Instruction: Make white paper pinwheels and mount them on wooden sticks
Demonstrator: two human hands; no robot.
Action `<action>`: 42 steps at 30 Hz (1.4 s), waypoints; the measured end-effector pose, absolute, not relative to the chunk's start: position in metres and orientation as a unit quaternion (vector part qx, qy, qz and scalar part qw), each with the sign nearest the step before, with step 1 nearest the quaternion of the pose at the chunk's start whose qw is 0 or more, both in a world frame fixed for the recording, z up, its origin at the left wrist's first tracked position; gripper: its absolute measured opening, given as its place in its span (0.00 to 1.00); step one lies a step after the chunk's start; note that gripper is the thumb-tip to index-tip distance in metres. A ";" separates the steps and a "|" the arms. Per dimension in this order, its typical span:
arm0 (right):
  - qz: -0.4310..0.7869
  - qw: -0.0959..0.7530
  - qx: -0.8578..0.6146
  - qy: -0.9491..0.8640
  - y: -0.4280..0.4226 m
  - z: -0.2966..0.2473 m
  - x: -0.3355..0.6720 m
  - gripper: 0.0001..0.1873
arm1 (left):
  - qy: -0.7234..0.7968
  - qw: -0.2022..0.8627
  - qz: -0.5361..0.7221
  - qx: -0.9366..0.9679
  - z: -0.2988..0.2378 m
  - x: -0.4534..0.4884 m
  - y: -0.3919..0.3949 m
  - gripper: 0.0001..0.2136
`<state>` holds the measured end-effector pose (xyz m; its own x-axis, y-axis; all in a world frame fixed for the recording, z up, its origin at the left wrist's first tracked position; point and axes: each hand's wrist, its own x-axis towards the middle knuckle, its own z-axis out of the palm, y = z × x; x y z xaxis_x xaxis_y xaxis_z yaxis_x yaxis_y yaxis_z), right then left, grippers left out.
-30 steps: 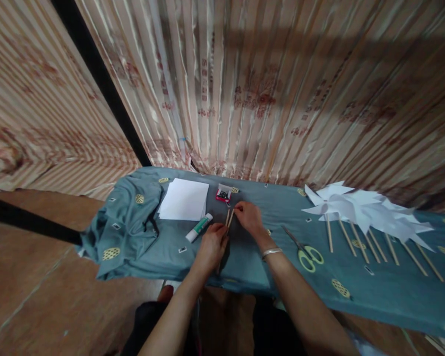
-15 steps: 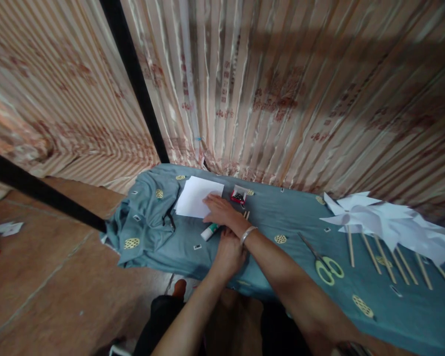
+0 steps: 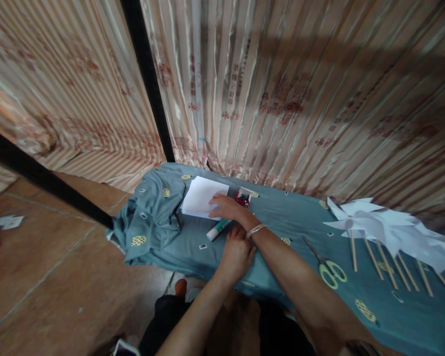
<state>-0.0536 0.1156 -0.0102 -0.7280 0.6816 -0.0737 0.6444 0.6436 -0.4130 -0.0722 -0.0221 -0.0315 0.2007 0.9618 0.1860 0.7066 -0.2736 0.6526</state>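
A stack of white paper sheets (image 3: 203, 194) lies at the left part of the cloth-covered surface. My right hand (image 3: 226, 206) reaches across my left and rests its extended fingers on the stack's right edge; its wrist wears a silver bangle (image 3: 256, 230). Below the right wrist, my left hand (image 3: 235, 254) is closed and low over the cloth; whatever its fingers hold is hidden. A white and green glue stick (image 3: 218, 230) lies between the stack and my left hand. Just behind the right hand sits a small open red box (image 3: 244, 197) with dark bits inside.
Green-handled scissors (image 3: 328, 267) lie on the blue-green cloth (image 3: 282, 212) to the right. Beyond them, several white paper pinwheels (image 3: 389, 225) on wooden sticks are piled. Dark poles (image 3: 152, 89) and a striped curtain (image 3: 282, 99) border the surface.
The view has shifted slightly, moving the scene rightward. My right hand's fingers have drawn from the sheet's inner area toward its right edge. My left hand stays under the right wrist.
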 end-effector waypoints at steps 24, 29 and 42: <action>0.467 0.450 -0.429 -0.629 0.102 0.027 0.002 0.25 | 0.514 0.299 0.398 0.699 -0.024 -0.072 -0.019 0.15; 0.497 0.528 -0.437 -0.532 0.063 0.038 0.051 0.20 | 0.498 0.467 0.513 0.520 -0.022 -0.062 -0.015 0.14; -0.058 0.377 -0.473 -0.794 -0.032 0.047 0.090 0.14 | 0.289 0.744 0.567 0.205 0.001 -0.052 -0.017 0.27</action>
<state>0.0904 -0.0317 0.0465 -0.2685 0.7071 0.6542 0.7942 0.5468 -0.2650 -0.0524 -0.0173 0.0013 0.1906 0.9617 -0.1970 -0.7245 0.2732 0.6328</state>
